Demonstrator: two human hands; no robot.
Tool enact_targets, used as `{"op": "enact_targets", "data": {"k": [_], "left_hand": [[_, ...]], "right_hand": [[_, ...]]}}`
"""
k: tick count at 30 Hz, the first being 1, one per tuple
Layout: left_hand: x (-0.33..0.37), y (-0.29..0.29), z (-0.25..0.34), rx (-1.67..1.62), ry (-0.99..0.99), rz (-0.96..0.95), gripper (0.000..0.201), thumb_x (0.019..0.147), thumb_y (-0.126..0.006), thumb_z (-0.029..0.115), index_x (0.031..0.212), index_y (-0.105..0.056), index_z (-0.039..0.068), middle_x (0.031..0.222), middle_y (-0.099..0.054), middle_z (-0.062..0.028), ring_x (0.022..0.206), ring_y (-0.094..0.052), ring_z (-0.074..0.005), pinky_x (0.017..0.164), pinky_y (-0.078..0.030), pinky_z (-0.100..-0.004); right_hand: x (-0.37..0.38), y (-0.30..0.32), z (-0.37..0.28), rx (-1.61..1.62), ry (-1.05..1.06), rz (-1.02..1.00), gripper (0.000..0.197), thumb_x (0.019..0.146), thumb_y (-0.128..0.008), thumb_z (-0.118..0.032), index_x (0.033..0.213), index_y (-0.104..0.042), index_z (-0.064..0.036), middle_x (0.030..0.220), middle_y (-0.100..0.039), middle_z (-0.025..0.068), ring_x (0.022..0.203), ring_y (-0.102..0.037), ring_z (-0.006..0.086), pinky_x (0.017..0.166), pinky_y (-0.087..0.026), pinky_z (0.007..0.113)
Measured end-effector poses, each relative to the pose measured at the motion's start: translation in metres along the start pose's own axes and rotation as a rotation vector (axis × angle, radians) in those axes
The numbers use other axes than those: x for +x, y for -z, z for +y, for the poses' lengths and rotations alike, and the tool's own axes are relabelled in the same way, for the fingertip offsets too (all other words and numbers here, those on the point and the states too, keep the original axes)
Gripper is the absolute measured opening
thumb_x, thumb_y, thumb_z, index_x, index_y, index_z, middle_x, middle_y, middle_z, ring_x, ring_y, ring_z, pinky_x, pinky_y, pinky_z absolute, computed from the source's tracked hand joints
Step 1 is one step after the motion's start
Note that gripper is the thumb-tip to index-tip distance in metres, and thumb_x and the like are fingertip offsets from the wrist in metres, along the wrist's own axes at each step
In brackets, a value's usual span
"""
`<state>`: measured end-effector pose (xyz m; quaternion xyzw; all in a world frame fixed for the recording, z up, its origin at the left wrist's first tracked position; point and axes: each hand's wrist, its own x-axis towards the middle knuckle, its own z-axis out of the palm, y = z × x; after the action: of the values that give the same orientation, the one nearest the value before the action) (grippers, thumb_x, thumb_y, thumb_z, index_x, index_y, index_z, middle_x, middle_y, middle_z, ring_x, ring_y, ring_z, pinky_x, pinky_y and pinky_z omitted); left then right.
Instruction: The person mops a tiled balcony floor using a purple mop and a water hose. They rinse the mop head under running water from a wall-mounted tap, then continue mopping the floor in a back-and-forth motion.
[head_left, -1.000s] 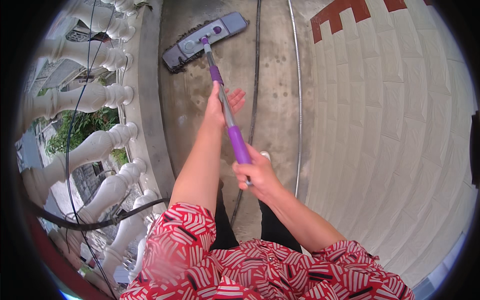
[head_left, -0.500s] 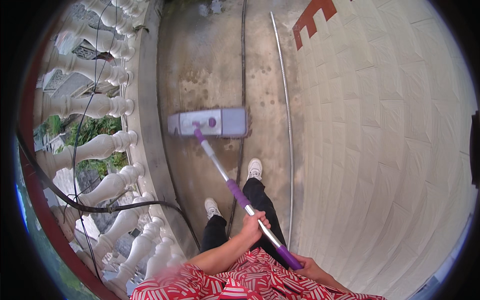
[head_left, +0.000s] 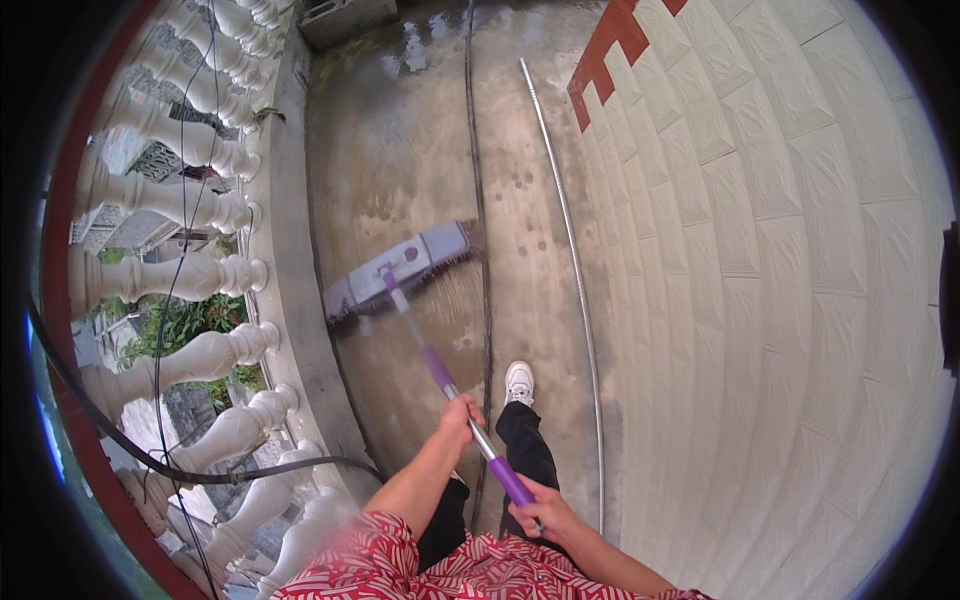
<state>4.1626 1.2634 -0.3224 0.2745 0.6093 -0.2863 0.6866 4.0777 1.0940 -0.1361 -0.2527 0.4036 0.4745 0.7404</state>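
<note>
Both of my hands are on one long-handled flat mop (head_left: pixel 400 264). My left hand (head_left: pixel 459 416) is wrapped round the silver part of its pole, just below a purple foam sleeve (head_left: pixel 437 370). Lower down, my right hand (head_left: pixel 546 508) grips the purple end of the pole, close to my body. The wide grey-lilac head with its dark purple fringe lies slanted on the wet concrete floor (head_left: pixel 400 170). Its left end points to the low ledge, and its right end reaches a black cable on the floor.
White balusters (head_left: pixel 190 275) line the left side above a grey ledge (head_left: pixel 292 200). A thick black cable (head_left: pixel 250 473) crosses them. On the floor run another black cable (head_left: pixel 474 130) and a silver conduit (head_left: pixel 570 230). A pale block-patterned wall (head_left: pixel 740 300) rises at right.
The mop head has turned from nearly level to slanted, right end farther out. Both hands and the pole have moved left in view. My left shoe is now mostly hidden behind my arm.
</note>
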Motion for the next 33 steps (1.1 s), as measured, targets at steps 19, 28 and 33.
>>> {"op": "enact_targets", "data": {"k": [19,28,33], "left_hand": [[0.02,-0.226,0.36,0.442,-0.475,-0.054,0.043,0.071,-0.046,-0.003,0.11,-0.029,0.006,0.058,-0.044,-0.0081,0.041,-0.045,-0.0186,0.035,-0.041,-0.034],[0.075,-0.343,0.584,0.57,-0.507,-0.073,0.009,0.074,-0.047,0.004,0.071,-0.049,-0.004,0.056,-0.049,-0.0139,0.047,-0.049,-0.025,0.042,-0.044,-0.0394],[0.038,-0.382,0.693,0.798,-0.467,-0.075,0.009,0.073,-0.049,0.006,0.066,-0.049,-0.001,0.056,-0.05,-0.0109,0.047,-0.049,-0.0221,0.044,-0.044,-0.035]], "right_hand": [[0.26,-0.209,-0.329,0.145,0.274,0.008,0.05,0.068,-0.054,0.006,0.115,-0.045,-0.004,0.067,-0.049,0.0035,0.044,-0.041,0.0064,0.033,-0.029,0.02],[0.376,-0.322,-0.51,0.097,0.418,-0.054,0.038,0.066,-0.053,0.006,0.102,-0.049,-0.0022,0.064,-0.045,0.0006,0.045,-0.042,0.007,0.033,-0.03,0.02],[0.391,-0.408,-0.568,0.133,0.485,-0.131,0.03,0.067,-0.054,0.005,0.096,-0.05,-0.0028,0.062,-0.047,0.0018,0.046,-0.044,0.0087,0.036,-0.033,0.023]]}}
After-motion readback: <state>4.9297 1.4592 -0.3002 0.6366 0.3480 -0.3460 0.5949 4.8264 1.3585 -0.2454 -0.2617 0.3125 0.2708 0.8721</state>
